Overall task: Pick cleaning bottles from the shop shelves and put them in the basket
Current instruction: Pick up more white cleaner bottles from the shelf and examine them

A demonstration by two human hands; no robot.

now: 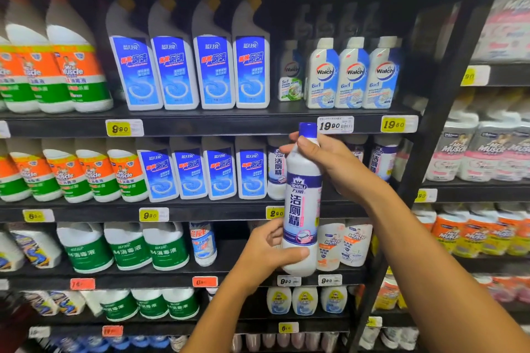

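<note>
I hold one cleaning bottle (302, 203) upright in front of the shelves: a tall, slim white bottle with a blue cap, a purple-and-white label and large Chinese characters running down it. My right hand (329, 163) wraps its neck; my left hand (269, 249) cups its base.

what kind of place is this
Most likely the cleaning aisle of a shop or supermarket: dark shelves carry rows of identical cleaner bottles, and price tags line the shelf edges. Both hands hold one white bottle in front of the shelves.
</note>
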